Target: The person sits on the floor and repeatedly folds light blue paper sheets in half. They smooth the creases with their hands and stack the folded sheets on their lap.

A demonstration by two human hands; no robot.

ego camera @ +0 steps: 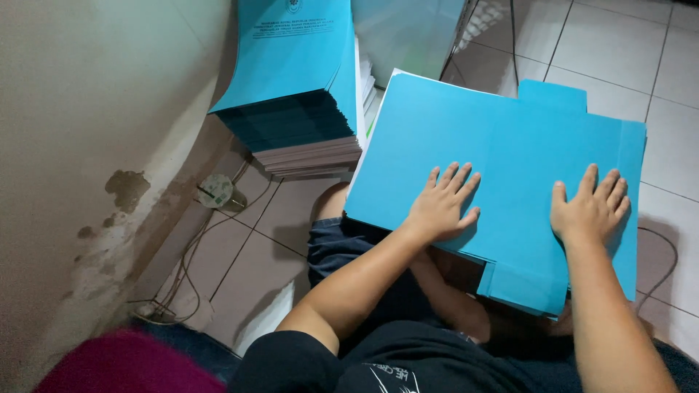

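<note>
Fingers: spread and flat on both your hands, palms down, pinching nothing.

Left hand [442,207]: rests on the left half of the blue folder [502,153], fingertips pointing up and away from you.

Right hand [590,207]: rests on the folder's right half, well apart from the left hand, fingers [604,185] fanned the same way.

Folder: open, lying across your lap and knees, plain blue inside. One tab [552,94] juts from its far edge, a flap [524,287] hangs at the near edge between your forearms. A white sheet edge shows along its left side.

Stack [298,109]: a tall pile of the same blue folders, just beyond the open one to the left, on the floor against the wall; top cover carries dark print.

Floor [619,51]: pale tiles with dark joints.

Wall [95,145]: beige, stained and flaking low down.

Cables [189,255]: thin, running along the wall base to a round fitting [216,191].

Cloth [124,364]: magenta, at the lower left corner, blurred.
</note>
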